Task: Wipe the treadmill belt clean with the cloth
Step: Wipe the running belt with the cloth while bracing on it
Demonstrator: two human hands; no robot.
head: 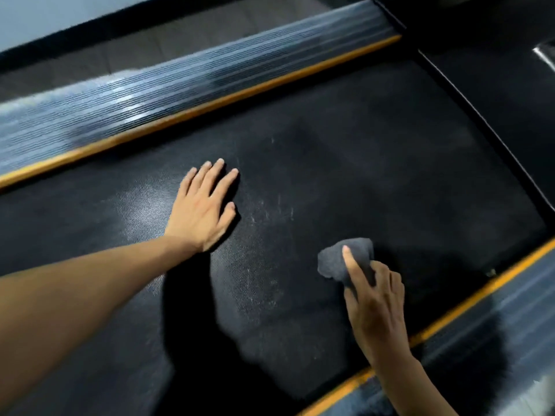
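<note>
Wiping in progress, dusty streaks left on the belt.

The grey cloth (345, 261) sits bunched on the treadmill belt (375, 151) near its right edge, gripped by the right hand (375, 298), forefinger stretched over it and the other fingers curled round it. Pale dust smears (264, 211) remain mid-belt between the hands, so the job looks partly done at best. The left hand (204, 205) presses flat, fingers straight. Orange-edged side rails (180, 82) flank the belt; no containers show.

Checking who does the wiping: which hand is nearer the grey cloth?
Right. The right hand grips the cloth on the belt; the left hand rests flat on the belt, apart from it.
</note>
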